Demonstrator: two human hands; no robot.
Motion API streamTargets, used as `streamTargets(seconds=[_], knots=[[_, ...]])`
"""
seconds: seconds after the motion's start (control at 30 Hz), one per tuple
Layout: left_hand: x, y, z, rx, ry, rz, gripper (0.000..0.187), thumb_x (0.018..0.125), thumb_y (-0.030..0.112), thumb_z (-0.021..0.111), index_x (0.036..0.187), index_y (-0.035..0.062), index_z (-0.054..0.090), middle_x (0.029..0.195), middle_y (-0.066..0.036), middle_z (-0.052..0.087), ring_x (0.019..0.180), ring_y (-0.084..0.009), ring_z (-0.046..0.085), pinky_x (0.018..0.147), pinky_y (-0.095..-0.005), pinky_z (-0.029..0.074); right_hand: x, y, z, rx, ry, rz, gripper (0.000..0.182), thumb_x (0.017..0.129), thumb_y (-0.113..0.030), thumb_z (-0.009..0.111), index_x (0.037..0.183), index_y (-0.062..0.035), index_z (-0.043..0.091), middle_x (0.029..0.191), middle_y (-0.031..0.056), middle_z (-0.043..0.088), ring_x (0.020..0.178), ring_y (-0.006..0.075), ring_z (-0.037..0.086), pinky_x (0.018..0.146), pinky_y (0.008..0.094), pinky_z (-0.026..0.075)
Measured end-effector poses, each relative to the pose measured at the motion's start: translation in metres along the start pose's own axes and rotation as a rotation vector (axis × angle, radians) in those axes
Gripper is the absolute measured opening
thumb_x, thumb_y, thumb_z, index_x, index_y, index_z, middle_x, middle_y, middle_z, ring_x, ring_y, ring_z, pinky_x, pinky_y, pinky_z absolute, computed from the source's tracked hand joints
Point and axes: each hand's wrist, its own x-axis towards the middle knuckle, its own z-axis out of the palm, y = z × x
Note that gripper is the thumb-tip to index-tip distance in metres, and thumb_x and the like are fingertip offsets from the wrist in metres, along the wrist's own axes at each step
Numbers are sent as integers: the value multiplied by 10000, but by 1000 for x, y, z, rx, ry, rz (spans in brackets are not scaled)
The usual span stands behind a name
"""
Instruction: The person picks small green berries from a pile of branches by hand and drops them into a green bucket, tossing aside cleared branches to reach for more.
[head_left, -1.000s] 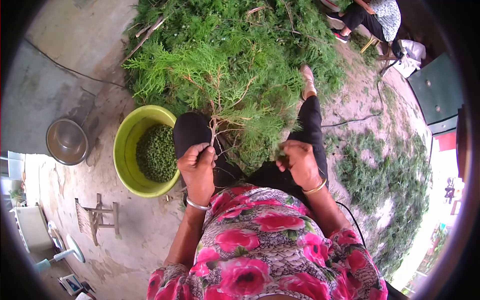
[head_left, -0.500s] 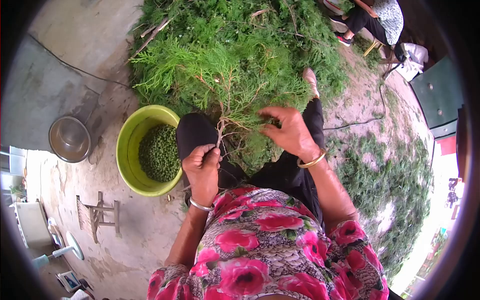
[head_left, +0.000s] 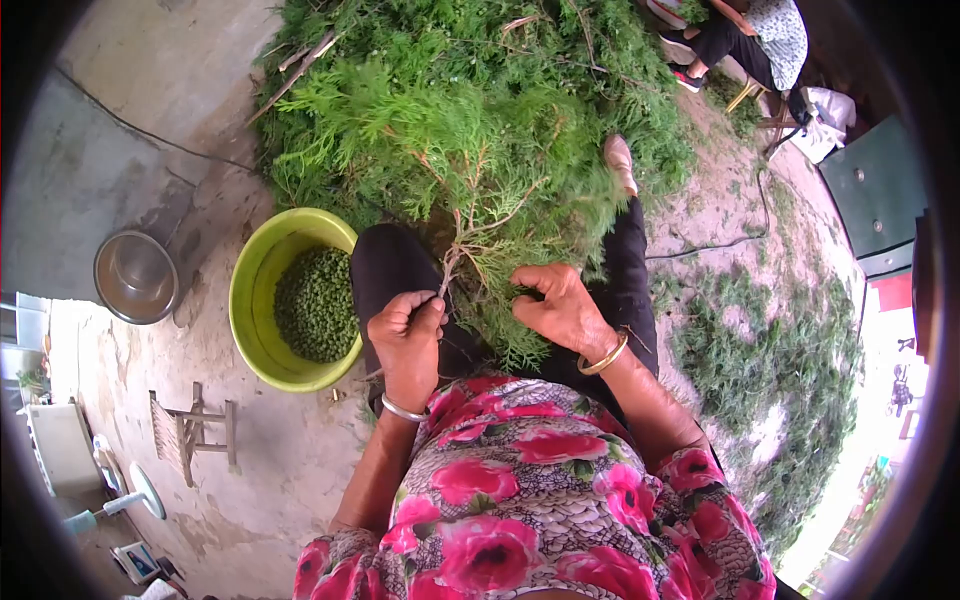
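Sensibly, the left hand (head_left: 407, 335) pinches the woody base of the leafy branch (head_left: 458, 245), which fans out over the greenery heap (head_left: 600, 50); a firm hold should steady it. Beside it the right hand (head_left: 566, 310) is half curled, its grip unclear; a light touch should suit.

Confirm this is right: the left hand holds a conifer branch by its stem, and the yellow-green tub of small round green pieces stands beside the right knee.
Not quite: the head view shows the yellow-green tub beside the left knee. The left hand does hold a conifer branch by its stem.
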Motion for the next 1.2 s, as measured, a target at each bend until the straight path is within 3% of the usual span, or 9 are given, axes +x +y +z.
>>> streamTargets(seconds=[0.17, 0.27, 0.33, 0.47, 0.6, 0.73, 0.8, 1.07, 1.2], knots=[[-1, -3, 0, 45, -25, 18, 46, 777, -54, 591, 807, -48, 626, 647, -43, 585, 513, -70, 484, 466, -193, 385, -7, 4, 6, 1, -5, 65, 94, 681, -34, 539, 751, 22, 513, 610, 173, 394, 496, 200, 408, 512, 331, 387], [-2, -2, 0, 35, -7, 20, 44, 779, -50, 591, 806, -47, 625, 647, -43, 584, 511, -68, 481, 468, -190, 385, -11, 2, 5, 121, 37, 26, 74, 755, -46, 550, 758, 28, 540, 581, 130, 478, 503, 130, 429, 495, 296, 388], [-2, -2, -2, -2, 6, -7, 45, 783, -45, 589, 809, -49, 625, 648, -44, 585, 515, -71, 489, 469, -194, 390, -17, 5, -2, 691, -45, 491, 107, 818, -62, 542, 789, 38, 568, 630, 94, 586, 528, 105, 468, 482, 256, 396], [-3, -1, -1, -20, 31, 18, 51, 787, -42, 584, 816, -53, 625, 646, -46, 584, 520, -78, 502, 468, -198, 395, -23, 9, -10, 1284, 109, 602, 146, 864, -79, 510, 863, 61, 554, 798, 188, 623, 614, 183, 566, 498, 262, 438], [1, -5, -5, -36, 15, -19, 45, 801, -22, 591, 829, -51, 612, 653, -32, 587, 559, -66, 541, 484, -189, 417, -19, 6, -15, 1545, 135, 694, 207, 894, -101, 451, 949, 78, 538, 942, 246, 588, 776, 269, 596, 637, 326, 509], [1, -3, -4, -91, 48, -31, 42, 798, -26, 592, 828, -48, 612, 655, -27, 585, 555, -64, 535, 485, -188, 416, -27, 24, -15, 1643, 140, 638, 218, 895, -77, 424, 971, 96, 535, 1007, 250, 567, 880, 303, 584, 738, 360, 510], [1, -4, -4, -98, 78, -30, 41, 798, -27, 593, 827, -46, 612, 657, -24, 584, 553, -62, 531, 484, -188, 414, -33, 36, -19, 1449, 227, 494, 207, 885, -34, 423, 991, 109, 529, 1005, 233, 575, 919, 307, 575, 777, 370, 498], [4, -12, -5, -103, 74, 4, 47, 779, -46, 590, 815, -53, 621, 656, -45, 586, 511, -77, 490, 466, -198, 392, -17, -1, -37, 1197, 505, 246, 175, 877, 4, 473, 1001, 86, 564, 966, 192, 610, 843, 248, 606, 756, 332, 504], [3, -13, -6, -43, 65, -7, 44, 781, -36, 592, 806, -55, 623, 636, -40, 578, 499, -71, 477, 464, -198, 384, 26, -82, -20, 1166, 246, -16, 309, 860, -43, 552, 1157, 40, 533, 1102, 173, 588, 1000, 264, 576, 879, 373, 461]])
